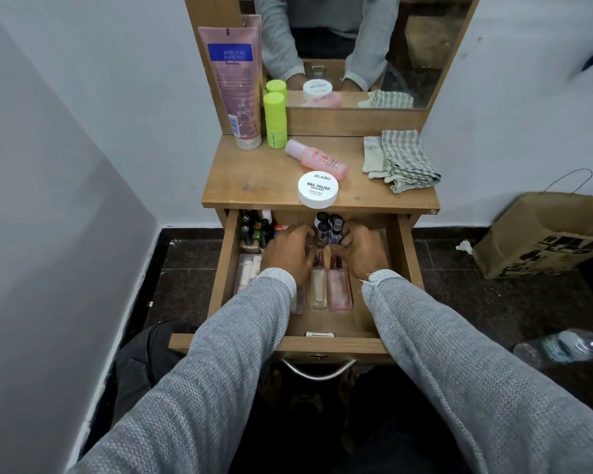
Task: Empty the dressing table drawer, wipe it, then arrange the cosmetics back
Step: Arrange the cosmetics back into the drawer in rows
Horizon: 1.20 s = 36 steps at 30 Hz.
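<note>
The wooden drawer stands pulled out under the dressing table top. Both hands reach into its middle. My left hand and my right hand curl their fingers round a cluster of small dark-capped bottles between them. Two clear pinkish bottles lie flat just below the hands. More small dark bottles stand in the drawer's back left corner, with a clear box in front of them.
On the table top are a pink tube, a green bottle, a pink bottle lying down, a white nail-polish-remover tub and a folded checked cloth. A paper bag and a plastic bottle are on the floor at right.
</note>
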Available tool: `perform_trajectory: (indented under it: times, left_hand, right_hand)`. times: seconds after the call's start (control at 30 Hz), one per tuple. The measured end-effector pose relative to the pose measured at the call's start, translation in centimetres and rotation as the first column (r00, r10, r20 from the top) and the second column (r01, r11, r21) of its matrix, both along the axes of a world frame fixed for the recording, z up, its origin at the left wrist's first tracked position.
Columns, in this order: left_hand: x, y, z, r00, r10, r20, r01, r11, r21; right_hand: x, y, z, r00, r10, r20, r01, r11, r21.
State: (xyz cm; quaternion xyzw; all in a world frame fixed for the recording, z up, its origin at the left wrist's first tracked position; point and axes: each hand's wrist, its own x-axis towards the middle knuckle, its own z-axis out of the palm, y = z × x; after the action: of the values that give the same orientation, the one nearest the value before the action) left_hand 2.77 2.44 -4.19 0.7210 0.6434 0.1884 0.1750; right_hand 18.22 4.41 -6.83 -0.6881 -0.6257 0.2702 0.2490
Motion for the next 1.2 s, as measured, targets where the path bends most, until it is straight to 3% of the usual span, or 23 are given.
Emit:
perform_trajectory:
  times: [0.33,1.2]
  left_hand:
    - [1.0,1.0,0.3,0.997,0.070,0.014,-0.071,0.997,0.032]
    - [1.0,1.2,0.1,0.998,0.061,-0.032,-0.060,0.998,0.021]
  right_hand:
    - [-0.1,0.2,-0.3,1.000,0.007,-0.011,-0.007,1.000,0.017]
    - [0.1,0.2,-0.1,0.999,0.031,-0.042,-0.029,0.999,0.046]
